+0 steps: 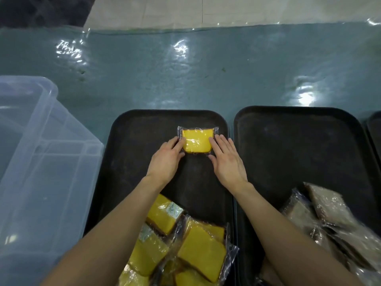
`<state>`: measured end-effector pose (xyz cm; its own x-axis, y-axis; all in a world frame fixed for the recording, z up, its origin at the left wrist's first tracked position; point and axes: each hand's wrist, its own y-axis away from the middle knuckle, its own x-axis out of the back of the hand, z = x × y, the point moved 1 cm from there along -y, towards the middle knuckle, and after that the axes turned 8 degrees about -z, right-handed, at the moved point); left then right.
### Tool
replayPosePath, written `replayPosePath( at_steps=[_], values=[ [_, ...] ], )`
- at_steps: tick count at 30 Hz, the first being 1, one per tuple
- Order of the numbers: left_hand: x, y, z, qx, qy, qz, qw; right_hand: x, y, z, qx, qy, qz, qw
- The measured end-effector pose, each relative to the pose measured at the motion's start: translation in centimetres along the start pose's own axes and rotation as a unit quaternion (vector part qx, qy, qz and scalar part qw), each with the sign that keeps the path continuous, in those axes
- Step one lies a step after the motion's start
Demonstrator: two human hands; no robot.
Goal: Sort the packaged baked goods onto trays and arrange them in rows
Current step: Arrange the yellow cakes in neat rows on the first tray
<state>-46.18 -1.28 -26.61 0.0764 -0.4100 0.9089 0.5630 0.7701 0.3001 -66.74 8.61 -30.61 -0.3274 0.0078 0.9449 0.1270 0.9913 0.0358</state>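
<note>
A yellow cake slice in clear wrap (197,141) lies flat near the far end of the left black tray (132,157). My left hand (166,159) touches its left edge and my right hand (225,159) touches its right edge, fingers extended on both sides. Several more wrapped yellow slices (185,244) sit piled at the near end of the same tray. On the right black tray (299,153), a loose heap of wrapped brown slices (329,219) lies at the near right.
A clear plastic bin (41,162) stands to the left of the trays. A third dark tray's edge (375,129) shows at the far right. The teal table top (185,75) is covered with shiny plastic film.
</note>
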Motion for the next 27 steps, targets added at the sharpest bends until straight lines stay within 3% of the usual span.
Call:
replayPosePath(
  at_steps=[11, 24, 27],
  values=[
    [-0.2, -4.7, -1.3, -0.004, 0.053, 0.006, 0.999, -0.2, -2.1, 0.5, -0.021, 0.004, 0.030, 0.999],
    [-1.5, -4.2, -1.8, -0.052, 0.035, 0.026, 0.998, -0.5, -2.2, 0.6, -0.025, 0.022, 0.045, 0.998],
    [0.3, -3.6, -1.5, -0.024, 0.118, -0.016, 0.993, -0.1, -2.1, 0.4, -0.029, 0.010, 0.044, 0.999]
  ],
)
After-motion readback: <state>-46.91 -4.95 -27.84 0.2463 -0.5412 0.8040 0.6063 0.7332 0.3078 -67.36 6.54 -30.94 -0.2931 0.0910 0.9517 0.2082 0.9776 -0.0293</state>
